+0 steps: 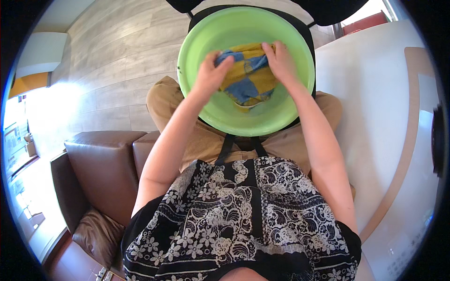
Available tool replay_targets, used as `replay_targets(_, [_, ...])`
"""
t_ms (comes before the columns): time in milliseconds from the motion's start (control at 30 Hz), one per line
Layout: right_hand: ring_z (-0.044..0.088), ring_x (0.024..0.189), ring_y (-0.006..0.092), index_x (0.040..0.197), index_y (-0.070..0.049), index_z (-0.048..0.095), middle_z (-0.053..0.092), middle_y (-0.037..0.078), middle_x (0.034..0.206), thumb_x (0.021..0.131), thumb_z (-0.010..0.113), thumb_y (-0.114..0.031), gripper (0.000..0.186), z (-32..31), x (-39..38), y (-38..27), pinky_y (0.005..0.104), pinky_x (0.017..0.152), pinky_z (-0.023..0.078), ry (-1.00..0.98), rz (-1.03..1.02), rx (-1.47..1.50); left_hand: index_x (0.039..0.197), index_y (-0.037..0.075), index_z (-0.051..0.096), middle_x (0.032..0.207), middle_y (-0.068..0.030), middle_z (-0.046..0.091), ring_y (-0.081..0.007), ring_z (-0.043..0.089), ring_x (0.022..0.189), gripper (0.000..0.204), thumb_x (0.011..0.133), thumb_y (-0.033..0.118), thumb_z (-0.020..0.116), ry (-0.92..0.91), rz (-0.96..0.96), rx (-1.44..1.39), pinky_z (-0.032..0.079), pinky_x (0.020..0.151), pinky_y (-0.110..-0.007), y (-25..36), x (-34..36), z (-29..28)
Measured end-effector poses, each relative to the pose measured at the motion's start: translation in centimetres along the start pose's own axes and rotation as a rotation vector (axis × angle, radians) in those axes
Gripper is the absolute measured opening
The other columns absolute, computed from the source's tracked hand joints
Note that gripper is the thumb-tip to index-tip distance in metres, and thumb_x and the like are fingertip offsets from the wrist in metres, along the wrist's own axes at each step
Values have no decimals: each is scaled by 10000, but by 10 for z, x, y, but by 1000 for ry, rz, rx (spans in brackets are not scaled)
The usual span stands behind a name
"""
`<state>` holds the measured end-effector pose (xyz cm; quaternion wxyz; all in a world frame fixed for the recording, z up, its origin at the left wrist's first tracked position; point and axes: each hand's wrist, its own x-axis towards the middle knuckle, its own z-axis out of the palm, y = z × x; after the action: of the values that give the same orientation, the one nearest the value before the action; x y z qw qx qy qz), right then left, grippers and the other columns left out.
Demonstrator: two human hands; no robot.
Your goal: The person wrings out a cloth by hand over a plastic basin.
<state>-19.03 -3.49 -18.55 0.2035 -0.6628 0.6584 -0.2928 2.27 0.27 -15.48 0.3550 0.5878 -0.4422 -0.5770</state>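
While the person sits on a brown leather sofa (pixel 101 164), the pale wood-plank floor (pixel 117 61) spreads out to the far left, washed bright by light at the left edge. To the right stands a white tabletop (pixel 370 117) with a tan curved band running along it, near the person's right arm and bare where it shows. The person wears tan trousers (pixel 164 100) and a black apron with white flowers (pixel 243 220), its straps running up toward the basin.

A round lime-green plastic basin (pixel 243 119) rests over the knees, at the far middle of the scene. Inside it, toward its far side, lies a cloth of yellow and blue squares (pixel 246 77), bunched and crumpled, its near end hanging down toward the basin's floor.

Both forearms reach out from the near side into the basin. The left hand (pixel 210 72) is closed on the left end of the cloth, fingers curled over a blue fold, so the cloth sits just right of and under that hand. The right hand (pixel 281 58) grips the cloth's far right edge, fingers pinched tight on the yellow part. The cloth is gathered between the two hands, which are near each other.
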Motion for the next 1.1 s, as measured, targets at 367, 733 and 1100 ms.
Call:
replay_targets(367, [534,987,323,1178,-190,533,499,119,1139,748,671,-253,456,20,-16,3,416,779,506,-374,-309,-465,1313,87,422,1154,-183,571,-335,542,1084,657,750,307,680,-226,23,971,445,897,-408,-19,25,23])
replay_targets(733, [567,945,359,1119,-136,540,540,156,1061,785,618,-224,354,22,-10,-9,461,765,491,-217,-34,-424,1216,70,499,1094,-153,603,-302,582,990,418,830,207,580,64,68,435,463,837,-406,-34,24,19])
replay_targets(1100, [606,740,291,905,-53,614,594,91,807,779,652,-343,319,1,-46,-111,375,634,491,-134,-399,188,1091,144,524,1062,-49,582,-200,565,973,298,952,387,421,-132,-158,-1006,481,831,-369,-73,42,47])
